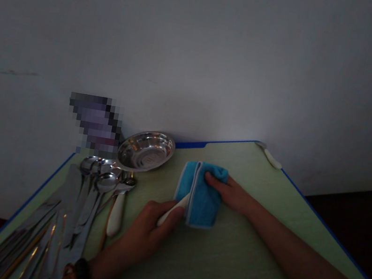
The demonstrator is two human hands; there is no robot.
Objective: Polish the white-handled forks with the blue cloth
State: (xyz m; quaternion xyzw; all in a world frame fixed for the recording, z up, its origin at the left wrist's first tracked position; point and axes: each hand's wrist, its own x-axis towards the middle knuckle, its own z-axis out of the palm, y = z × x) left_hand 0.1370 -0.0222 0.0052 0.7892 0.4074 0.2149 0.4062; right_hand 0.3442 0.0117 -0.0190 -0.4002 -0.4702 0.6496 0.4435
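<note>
My left hand (153, 224) is closed around the pale handle of a white-handled utensil (173, 210). The utensil's far end disappears into a folded blue cloth (204, 204) with light edging, so its kind is hidden. From the other side, my right hand (225, 191) grips the cloth, its thumb lying on top and its other fingers out of sight behind. Both hands are above the middle of the table. To the left of my left hand lie several metal spoons (106, 182) and another utensil with a white handle (116, 214).
A shiny metal bowl (146, 152) stands at the back of the pale green table (238, 272), near the wall. Long flat cutlery (31, 232) covers the left side. One more white-handled utensil (271, 157) lies at the far right corner. A pixelated object (97, 124) leans behind the spoons.
</note>
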